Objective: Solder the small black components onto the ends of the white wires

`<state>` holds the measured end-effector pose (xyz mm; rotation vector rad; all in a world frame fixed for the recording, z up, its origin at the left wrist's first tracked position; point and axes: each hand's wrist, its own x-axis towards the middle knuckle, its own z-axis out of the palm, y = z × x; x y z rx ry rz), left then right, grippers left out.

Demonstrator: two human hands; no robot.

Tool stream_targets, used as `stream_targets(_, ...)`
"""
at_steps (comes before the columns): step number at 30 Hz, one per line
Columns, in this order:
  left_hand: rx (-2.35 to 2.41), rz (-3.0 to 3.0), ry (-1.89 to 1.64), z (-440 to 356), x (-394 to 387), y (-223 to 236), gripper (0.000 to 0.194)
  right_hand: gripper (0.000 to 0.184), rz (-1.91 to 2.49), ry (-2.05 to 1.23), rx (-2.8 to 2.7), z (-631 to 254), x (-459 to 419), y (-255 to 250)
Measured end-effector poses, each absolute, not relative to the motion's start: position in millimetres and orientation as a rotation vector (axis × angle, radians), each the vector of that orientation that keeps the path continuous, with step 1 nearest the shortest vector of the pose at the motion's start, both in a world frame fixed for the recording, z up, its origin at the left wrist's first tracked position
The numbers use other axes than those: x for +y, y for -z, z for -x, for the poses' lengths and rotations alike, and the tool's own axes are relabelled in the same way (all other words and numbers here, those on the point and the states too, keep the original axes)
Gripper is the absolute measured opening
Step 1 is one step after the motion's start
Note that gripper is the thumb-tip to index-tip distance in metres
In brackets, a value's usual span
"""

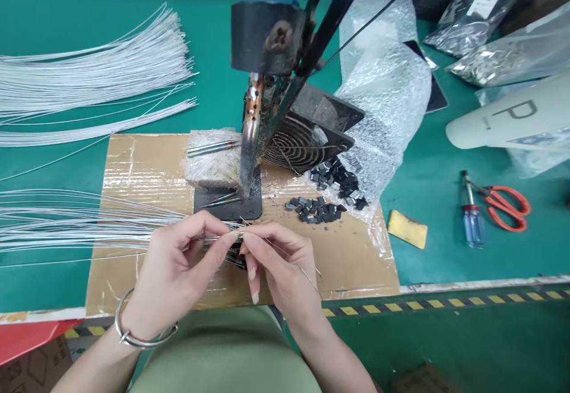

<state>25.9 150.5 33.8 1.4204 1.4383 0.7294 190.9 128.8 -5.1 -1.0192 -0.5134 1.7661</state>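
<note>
My left hand (178, 265) pinches the ends of a bundle of thin white wires (66, 224) that runs in from the left. My right hand (278, 262) is pinched against the left fingertips, holding a thin wire of solder and a small dark part I cannot make out. Both hands hover over the taped cardboard sheet (133, 167), just in front of the soldering iron (250, 135) fixed in its stand. A pile of small black components (318, 209) lies to the right of the iron.
More white wires (89, 66) fan out at the far left. A small fan (303, 138), bubble wrap (383, 96), a yellow sponge (407, 228), a screwdriver (472, 218) and red scissors (507, 206) lie to the right. Bags of parts (490, 13) sit at the back right.
</note>
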Motion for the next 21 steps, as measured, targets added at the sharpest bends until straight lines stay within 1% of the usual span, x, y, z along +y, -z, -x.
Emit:
stream_targets(8,1.437,-1.463,-0.689,-24.2,151.4,-37.8,0.019,0.012,0.983,-1.84,-0.491,-195.8,133.3,2.8)
stream_targets(13,1.41,-1.447,-0.683,-23.9,152.3,-36.1,0.022,0.018,1.016,-1.876,-0.498,-197.9,136.5,0.4)
stream_targets(21,1.486,-1.401,-0.721,-27.4,149.2,-33.3,0.019,0.019,0.984,-1.859,-0.465,-193.6,133.5,3.5)
